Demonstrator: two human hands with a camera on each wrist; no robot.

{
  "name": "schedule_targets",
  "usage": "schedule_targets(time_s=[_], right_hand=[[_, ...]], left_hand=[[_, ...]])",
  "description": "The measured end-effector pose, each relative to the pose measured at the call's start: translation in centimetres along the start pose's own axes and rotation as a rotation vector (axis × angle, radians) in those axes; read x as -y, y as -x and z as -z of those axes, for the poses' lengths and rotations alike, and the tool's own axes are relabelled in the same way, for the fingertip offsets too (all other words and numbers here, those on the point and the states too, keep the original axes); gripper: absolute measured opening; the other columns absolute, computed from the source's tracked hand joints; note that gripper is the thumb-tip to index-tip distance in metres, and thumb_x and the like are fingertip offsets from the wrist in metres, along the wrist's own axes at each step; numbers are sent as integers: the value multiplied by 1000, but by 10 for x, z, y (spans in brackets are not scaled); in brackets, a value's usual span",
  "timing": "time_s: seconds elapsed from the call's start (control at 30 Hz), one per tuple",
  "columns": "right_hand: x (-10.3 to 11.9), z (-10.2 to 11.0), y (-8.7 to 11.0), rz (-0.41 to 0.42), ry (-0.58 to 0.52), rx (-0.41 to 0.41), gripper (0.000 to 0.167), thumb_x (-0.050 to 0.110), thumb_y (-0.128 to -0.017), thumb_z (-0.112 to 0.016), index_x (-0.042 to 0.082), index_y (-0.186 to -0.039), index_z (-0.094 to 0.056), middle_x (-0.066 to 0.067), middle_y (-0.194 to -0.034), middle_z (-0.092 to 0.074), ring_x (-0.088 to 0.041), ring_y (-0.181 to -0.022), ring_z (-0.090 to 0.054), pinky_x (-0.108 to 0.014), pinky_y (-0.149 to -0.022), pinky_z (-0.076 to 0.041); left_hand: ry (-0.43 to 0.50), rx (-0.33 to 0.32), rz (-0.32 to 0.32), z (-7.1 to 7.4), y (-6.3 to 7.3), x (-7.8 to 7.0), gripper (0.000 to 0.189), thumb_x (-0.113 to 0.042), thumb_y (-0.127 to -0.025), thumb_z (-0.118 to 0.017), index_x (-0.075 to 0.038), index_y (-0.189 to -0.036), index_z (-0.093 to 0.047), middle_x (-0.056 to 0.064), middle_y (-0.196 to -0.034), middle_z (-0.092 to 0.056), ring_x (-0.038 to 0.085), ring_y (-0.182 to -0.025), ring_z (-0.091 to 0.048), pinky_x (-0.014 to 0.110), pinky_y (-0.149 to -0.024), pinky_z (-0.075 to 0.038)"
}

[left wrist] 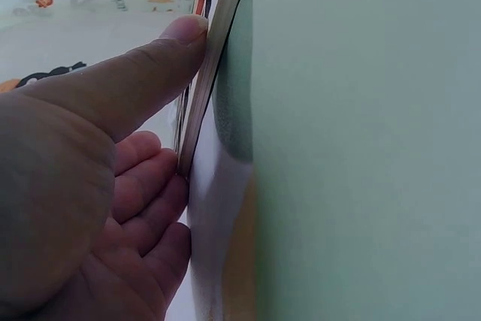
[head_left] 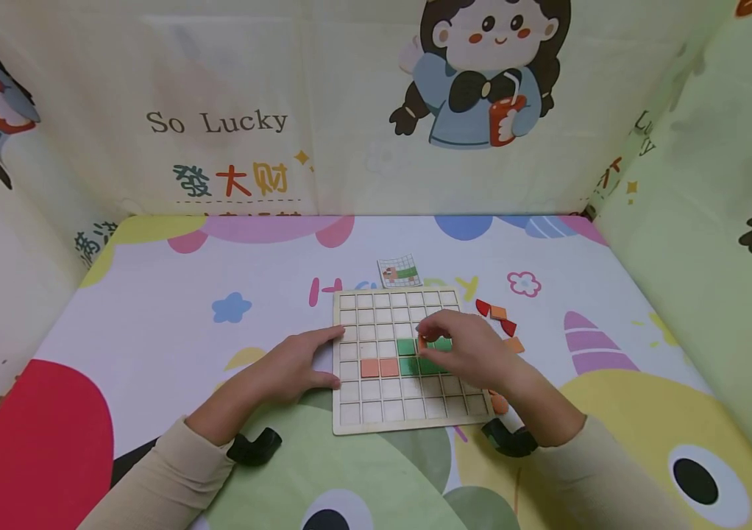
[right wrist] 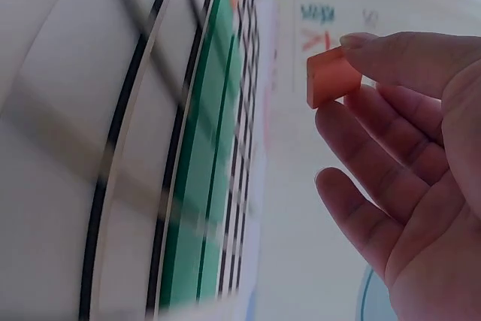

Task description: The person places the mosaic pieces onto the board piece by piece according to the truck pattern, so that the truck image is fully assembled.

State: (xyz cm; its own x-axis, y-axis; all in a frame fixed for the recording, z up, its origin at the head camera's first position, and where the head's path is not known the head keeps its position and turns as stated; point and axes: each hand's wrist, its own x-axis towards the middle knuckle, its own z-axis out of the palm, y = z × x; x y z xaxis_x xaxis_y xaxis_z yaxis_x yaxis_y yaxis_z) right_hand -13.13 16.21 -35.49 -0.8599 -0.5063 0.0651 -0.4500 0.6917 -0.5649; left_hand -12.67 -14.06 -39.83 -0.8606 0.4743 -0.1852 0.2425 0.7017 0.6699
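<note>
On the table lies a wooden grid board [head_left: 368, 425]. Its squares hold green tiles [head_left: 409, 366] and two salmon tiles [head_left: 379, 367], the green ones partly covered by my right hand [head_left: 467, 346]. That hand pinches an orange-pink square tile [right wrist: 336, 80] between thumb and fingertips; in the right wrist view the tile is held apart from the board's surface. My left hand [head_left: 291, 362] rests at the board's left edge with its fingers extended. In the left wrist view its thumb [left wrist: 158, 69] lies against the board's rim.
Behind the board lies a small pattern card [head_left: 399, 271]. Loose pieces are scattered at its right, among them a red wedge [head_left: 483, 307], an orange square [head_left: 498, 313] and a rounded orange piece [head_left: 499, 403]. A patterned wall sheet [head_left: 343, 110] rises beyond the table.
</note>
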Motion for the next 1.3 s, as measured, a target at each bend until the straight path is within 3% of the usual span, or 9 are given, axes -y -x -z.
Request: schedule_targets(time_s=[0.27,0.6,0.87,1.07,1.3], right_hand=[[29,-24,-20,64,3,97,28,17,-89,-76,7,-114,-68,1,-105,-69,-16,-98,-66,-38,-91,-52],[50,-45,-33,97,64,124,25,21,-90,-76,10,-112,-71,0,-104,-70,-17,-101,-62,-37,-90,-51],[56,-58,-41,95,116,158,27,24,-90,-75,11,-114,-70,1,-103,-69,-16,-98,-59,-33,-88,-50],[56,-64,-44,107,144,176,22,23,-91,-73,13,-110,-70,7,-89,-64,-13,-85,-54,-30,-79,-49],[57,-69,-48,159,183,144,16,19,-91,-70,13,-106,-70,8,-82,-61,-12,-82,-55,-27,-75,-49]], left_hand=[[-2,-6,-12,1,1,0,81,-25,-84,-83,-7,-152,-42,10,-151,-46,31,-137,-42,47,-112,-35],[6,-1,11,0,1,0,81,-25,-84,-83,-9,-152,-42,8,-151,-46,29,-138,-42,47,-111,-36],[-6,-12,-5,1,1,1,82,-27,-83,-84,-7,-152,-43,9,-150,-47,30,-137,-42,48,-111,-36],[-10,-15,-23,1,0,1,82,-27,-83,-84,-6,-151,-43,9,-150,-48,30,-137,-43,47,-111,-36],[-9,-12,-6,1,0,1,83,-26,-83,-84,-5,-152,-42,9,-151,-47,31,-138,-42,47,-112,-35]])
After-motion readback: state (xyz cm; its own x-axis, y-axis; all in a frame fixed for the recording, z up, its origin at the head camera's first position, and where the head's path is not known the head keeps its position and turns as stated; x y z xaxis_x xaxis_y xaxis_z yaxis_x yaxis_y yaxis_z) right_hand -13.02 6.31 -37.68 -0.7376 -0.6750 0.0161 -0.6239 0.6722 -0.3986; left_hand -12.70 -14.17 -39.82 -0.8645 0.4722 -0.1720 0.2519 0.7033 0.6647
